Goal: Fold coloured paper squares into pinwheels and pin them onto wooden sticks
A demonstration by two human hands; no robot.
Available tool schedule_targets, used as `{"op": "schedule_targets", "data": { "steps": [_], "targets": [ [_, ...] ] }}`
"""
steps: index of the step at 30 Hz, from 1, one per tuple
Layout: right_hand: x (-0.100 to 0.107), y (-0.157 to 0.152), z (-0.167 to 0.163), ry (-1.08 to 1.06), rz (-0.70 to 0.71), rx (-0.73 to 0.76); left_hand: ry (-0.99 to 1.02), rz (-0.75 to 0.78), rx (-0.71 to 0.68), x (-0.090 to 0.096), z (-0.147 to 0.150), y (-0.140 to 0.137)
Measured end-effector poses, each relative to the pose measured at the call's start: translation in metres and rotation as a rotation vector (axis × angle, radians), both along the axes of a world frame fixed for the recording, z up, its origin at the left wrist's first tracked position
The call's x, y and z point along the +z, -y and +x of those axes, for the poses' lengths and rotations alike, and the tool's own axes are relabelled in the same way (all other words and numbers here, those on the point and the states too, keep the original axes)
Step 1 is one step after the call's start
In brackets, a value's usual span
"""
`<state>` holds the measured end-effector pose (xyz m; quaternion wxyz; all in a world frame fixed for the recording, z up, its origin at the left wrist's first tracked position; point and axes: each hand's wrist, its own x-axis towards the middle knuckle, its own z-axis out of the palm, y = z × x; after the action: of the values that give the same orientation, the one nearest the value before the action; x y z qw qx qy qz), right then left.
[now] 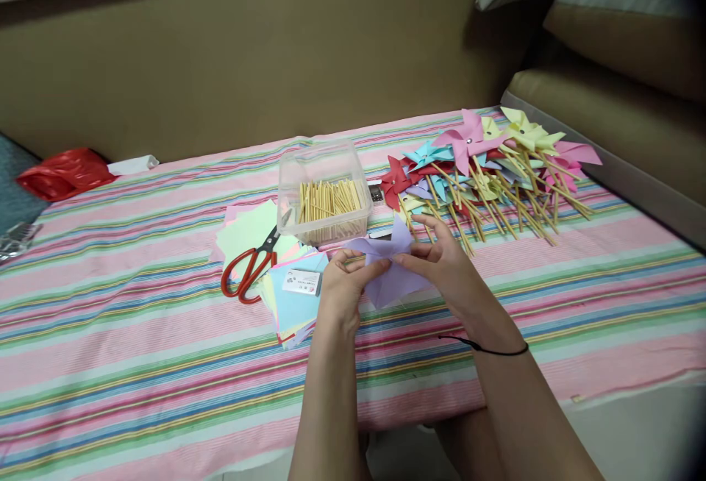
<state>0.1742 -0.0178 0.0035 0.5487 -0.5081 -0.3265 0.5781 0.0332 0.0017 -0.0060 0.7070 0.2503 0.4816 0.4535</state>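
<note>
A purple paper pinwheel (pixel 397 286), its points partly folded in, is held between both hands above the striped cloth. My left hand (pixel 346 282) pinches it from the left, thumb near the centre. From the right my right hand (pixel 441 264) grips it with thumb and fingers, the thumb also close to the middle. My fingertips hide the pinwheel's centre. Just behind the hands stands a clear plastic box (pixel 353 220) with many thin wooden sticks (pixel 329 201). Left of my left hand lie coloured paper squares (pixel 298 304) with a small white card (pixel 301 282) on top.
Red-handled scissors (pixel 248 273) rest on more paper (pixel 248 227). Finished pinwheels on sticks (pixel 468 141) are heaped at the back right. A small container of dark bits (pixel 376 194) sits beside the box. A red plastic bag (pixel 69 174) lies far left. A brown sofa back (pixel 248 54) rises behind.
</note>
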Motion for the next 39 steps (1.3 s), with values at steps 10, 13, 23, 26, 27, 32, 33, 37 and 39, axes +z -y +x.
{"op": "schedule_targets", "data": {
  "steps": [10, 13, 23, 26, 27, 32, 33, 37, 39],
  "targets": [
    [-0.003, 0.0, 0.0, 0.032, 0.013, -0.041, -0.009, 0.029, -0.062, 0.004, -0.002, 0.001],
    [-0.005, 0.0, 0.003, 0.055, -0.022, -0.053, -0.025, 0.063, -0.069, 0.004, -0.003, 0.002],
    [-0.005, 0.0, 0.003, 0.067, -0.036, -0.029, -0.151, 0.171, 0.007, 0.005, 0.0, 0.002],
    [-0.005, 0.0, 0.002, 0.046, -0.036, -0.008, -0.155, 0.154, 0.059, 0.005, 0.001, 0.003],
    [-0.005, 0.0, 0.002, 0.045, -0.032, -0.01, -0.144, 0.145, 0.083, 0.005, 0.001, 0.002],
    [-0.001, 0.002, 0.007, -0.007, 0.116, -0.107, -0.024, 0.08, 0.281, -0.001, -0.001, -0.004],
    [-0.001, 0.002, 0.008, -0.014, 0.156, -0.105, 0.006, 0.064, 0.338, -0.002, -0.002, -0.006],
    [-0.005, 0.004, 0.007, 0.095, 0.313, 0.072, 0.145, 0.004, 0.528, -0.001, -0.002, -0.01],
    [-0.008, 0.004, 0.002, 0.188, 0.36, 0.188, 0.169, 0.016, 0.538, 0.0, -0.001, -0.009]
  ]
}}
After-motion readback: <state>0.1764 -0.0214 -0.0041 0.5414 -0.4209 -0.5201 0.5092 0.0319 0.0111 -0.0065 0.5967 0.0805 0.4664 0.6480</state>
